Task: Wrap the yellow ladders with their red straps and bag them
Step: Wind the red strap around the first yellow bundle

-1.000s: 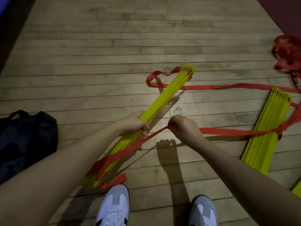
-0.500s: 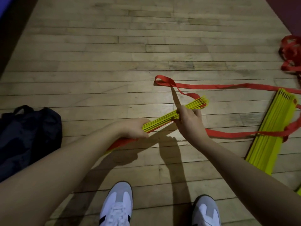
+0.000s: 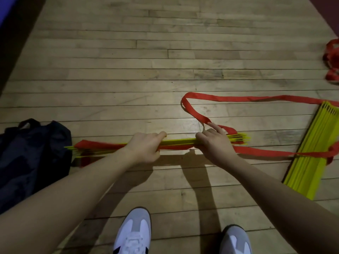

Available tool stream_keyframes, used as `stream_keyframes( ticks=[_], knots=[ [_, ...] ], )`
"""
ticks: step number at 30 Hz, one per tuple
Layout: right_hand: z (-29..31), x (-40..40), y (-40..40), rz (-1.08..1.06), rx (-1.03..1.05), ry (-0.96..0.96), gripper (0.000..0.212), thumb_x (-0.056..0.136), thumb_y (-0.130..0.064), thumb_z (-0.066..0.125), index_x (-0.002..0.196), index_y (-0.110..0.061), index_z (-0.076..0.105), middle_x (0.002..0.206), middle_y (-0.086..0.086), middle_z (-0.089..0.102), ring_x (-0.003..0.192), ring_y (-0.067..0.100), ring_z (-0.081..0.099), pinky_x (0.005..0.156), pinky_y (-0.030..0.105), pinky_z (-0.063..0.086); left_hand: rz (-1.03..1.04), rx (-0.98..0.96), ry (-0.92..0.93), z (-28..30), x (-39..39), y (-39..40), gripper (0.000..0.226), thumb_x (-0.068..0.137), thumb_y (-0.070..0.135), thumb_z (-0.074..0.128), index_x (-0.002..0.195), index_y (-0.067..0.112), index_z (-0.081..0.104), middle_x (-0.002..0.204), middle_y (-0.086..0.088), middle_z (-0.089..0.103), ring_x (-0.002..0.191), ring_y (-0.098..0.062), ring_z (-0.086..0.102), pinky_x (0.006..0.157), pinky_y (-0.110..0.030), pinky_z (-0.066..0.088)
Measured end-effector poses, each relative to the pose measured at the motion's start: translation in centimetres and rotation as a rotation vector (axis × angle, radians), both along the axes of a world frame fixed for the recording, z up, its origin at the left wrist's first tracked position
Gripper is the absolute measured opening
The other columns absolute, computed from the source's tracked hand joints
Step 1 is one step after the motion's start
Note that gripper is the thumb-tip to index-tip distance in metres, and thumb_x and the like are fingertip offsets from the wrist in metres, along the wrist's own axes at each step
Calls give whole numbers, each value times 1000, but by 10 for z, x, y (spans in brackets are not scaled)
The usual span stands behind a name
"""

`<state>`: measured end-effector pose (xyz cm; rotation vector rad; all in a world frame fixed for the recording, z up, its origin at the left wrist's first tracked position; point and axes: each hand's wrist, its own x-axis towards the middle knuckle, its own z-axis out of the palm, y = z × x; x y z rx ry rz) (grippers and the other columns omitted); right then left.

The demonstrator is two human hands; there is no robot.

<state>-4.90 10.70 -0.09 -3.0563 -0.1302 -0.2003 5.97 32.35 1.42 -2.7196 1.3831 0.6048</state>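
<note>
Viewing head camera, the only view. Left hand (image 3: 145,149) grips the ladder (image 3: 176,143), a bundle of yellow slats held level and crosswise above the floor (image 3: 128,57), fingers curled over its top near the middle. Right hand (image 3: 213,143) grips the same bundle just right of the left hand, with a short bare stretch of slats between them; its index finger sticks out and touches the strap (image 3: 238,98).

I see red strap lying along the bundle left of the left hand, and more under the bundle between the two hands. From the right hand's index finger the strap rises away from me, loops, then runs far right across the floor. A second run leaves below the right hand and crosses the second ladder (image 3: 311,153), which lies flat on the floor well right of the right hand.

Bag (image 3: 31,154), dark, sits on the floor left of the left hand, beside the bundle's left slat tips; whether they touch I cannot tell. Red pile (image 3: 333,61) lies far right, beyond the right hand. Shoes (image 3: 134,233) show below both hands.
</note>
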Motion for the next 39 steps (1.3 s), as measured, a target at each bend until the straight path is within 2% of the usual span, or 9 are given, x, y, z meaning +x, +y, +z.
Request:
stream_keyframes(
  ticks=[4, 6, 12, 17, 22, 25, 30, 35, 39],
  knots=[
    [-1, 2, 9, 19, 97, 28, 25, 70, -18, 84, 77, -12, 61, 66, 1, 64, 63, 22, 63, 94, 42, 47, 20, -4, -237, 4, -12, -29, 59, 90, 31, 62, 137, 16, 29, 129, -7, 51, 115, -26, 53, 92, -36, 44],
    [0, 5, 12, 25, 131, 64, 27, 69, -19, 84, 79, -12, 60, 68, 1, 65, 64, 22, 63, 93, 40, 47, 7, 12, -288, 5, -14, -44, 50, 90, 22, 62, 132, 14, 36, 120, -8, 56, 107, -26, 56, 86, -35, 46],
    [-2, 11, 10, 53, 134, 180, 17, 79, -18, 74, 90, -12, 62, 78, 2, 67, 78, 25, 64, 104, 41, 36, -13, 83, -150, 2, -8, -42, 19, 94, 14, 50, 113, 15, 53, 96, -4, 62, 86, -23, 60, 66, -33, 43],
    [2, 16, -3, 53, 1, 194, 19, 81, -23, 70, 97, -15, 64, 84, 1, 68, 83, 23, 65, 108, 36, 30, 42, 125, -90, -2, 2, -5, 22, 92, 17, 47, 114, 14, 52, 108, -8, 64, 102, -30, 60, 74, -33, 44],
    [8, 17, 5, 73, 9, 220, 27, 78, -27, 71, 101, -14, 65, 93, 3, 66, 85, 26, 63, 89, 35, 44, 34, 151, -59, 5, 3, 11, 24, 90, 18, 49, 113, 15, 52, 109, -9, 64, 102, -31, 60, 73, -33, 43],
    [16, 12, 1, 86, 57, 182, 21, 73, -21, 77, 91, -14, 68, 82, 1, 67, 75, 23, 65, 78, 36, 47, 37, 98, -71, 12, -3, 13, 26, 93, 21, 49, 118, 14, 47, 110, -7, 63, 100, -29, 60, 73, -33, 43],
    [27, -2, 10, 140, 90, 151, 16, 77, -21, 76, 89, -15, 67, 79, -2, 66, 71, 19, 64, 76, 33, 48, -3, 6, -112, 29, -28, -15, 63, 90, 48, 57, 138, 17, 31, 124, -5, 57, 108, -25, 58, 76, -34, 46],
    [24, -8, 24, 187, 150, 240, 21, 83, -17, 66, 103, -11, 64, 91, 4, 66, 83, 24, 61, 79, 35, 48, 87, 92, -29, 17, -38, -45, 31, 94, 41, 52, 113, 16, 56, 103, -4, 62, 95, -24, 59, 67, -32, 42],
    [25, -7, 10, 210, 172, 264, 32, 77, -19, 69, 108, -14, 62, 93, 0, 64, 85, 21, 60, 73, 30, 44, 80, 90, -45, 14, -38, -35, 30, 94, 42, 52, 111, 17, 57, 106, -5, 62, 98, -25, 59, 69, -33, 42]
  ],
)
